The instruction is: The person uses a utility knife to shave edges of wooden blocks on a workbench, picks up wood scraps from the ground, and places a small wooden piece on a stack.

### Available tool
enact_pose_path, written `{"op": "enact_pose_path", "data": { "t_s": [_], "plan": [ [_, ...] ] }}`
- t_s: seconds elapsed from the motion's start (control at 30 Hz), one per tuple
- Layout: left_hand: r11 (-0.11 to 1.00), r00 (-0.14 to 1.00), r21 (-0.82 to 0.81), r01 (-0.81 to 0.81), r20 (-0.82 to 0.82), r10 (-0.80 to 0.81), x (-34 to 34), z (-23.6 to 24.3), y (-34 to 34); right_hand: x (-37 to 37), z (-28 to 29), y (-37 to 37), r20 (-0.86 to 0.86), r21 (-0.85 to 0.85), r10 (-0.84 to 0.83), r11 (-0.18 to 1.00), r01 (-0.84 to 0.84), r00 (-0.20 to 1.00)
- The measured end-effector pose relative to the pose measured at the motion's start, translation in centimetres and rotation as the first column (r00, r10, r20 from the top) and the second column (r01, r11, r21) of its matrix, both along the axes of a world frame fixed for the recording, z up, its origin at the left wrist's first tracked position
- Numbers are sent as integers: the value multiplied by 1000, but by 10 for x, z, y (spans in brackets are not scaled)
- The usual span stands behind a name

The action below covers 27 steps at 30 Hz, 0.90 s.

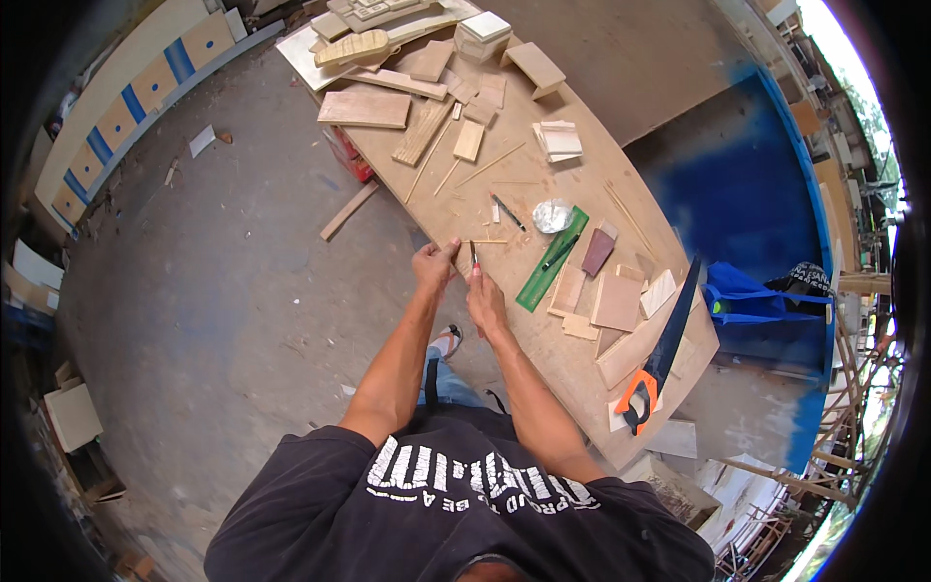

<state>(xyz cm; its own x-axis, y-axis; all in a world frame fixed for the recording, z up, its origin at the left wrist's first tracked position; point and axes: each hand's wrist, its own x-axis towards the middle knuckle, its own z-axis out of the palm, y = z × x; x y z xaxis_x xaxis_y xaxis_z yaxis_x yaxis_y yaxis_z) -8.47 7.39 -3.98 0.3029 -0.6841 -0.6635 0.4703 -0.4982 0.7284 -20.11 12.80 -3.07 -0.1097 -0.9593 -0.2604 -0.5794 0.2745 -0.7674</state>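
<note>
At the near left edge of the wooden table [572, 378], my left hand [436, 266] pinches the end of a thin wooden stick [490, 242]. My right hand [487, 303] is closed round the reddish handle of a small knife [475, 260], its blade up beside the stick. Whether the blade touches the wood I cannot tell. Just beyond lie a dark pen [509, 213] and a crumpled whitish, silvery lump [552, 216]. To the right is a green ruler [539, 279] with another dark pen [561, 252] on it, next to a brownish-red block [599, 249].
A handsaw [638, 398] with an orange and black handle rests at the table's right. Wooden blocks [364, 110] and sticks crowd the far end; more board pieces [617, 301] lie near the saw. A blue panel [747, 184] stands beyond the table. Concrete floor [242, 252] stretches left.
</note>
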Motion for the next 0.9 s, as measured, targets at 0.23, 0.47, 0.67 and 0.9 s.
{"op": "enact_pose_path", "data": {
  "t_s": [0.23, 0.47, 0.67, 0.9],
  "plan": [
    [994, 996, 52, 92, 14, -92, 7, -3, 0, 20, 14, -9, -177, 32, 37, 999, -31, 984],
    [996, 997, 45, 81, 17, -81, 7, -7, -2, 28, 41, -17, -171, 197, 83, 979, -49, 982],
    [1000, 1000, 2, -28, 9, 28, 2, -2, -4, 35, 39, -18, -238, 204, -13, 977, 63, 971],
    [1000, 999, 19, -9, 40, 8, 3, -7, -4, 46, 44, -15, -289, 214, -21, 973, 86, 957]
  ]
}}
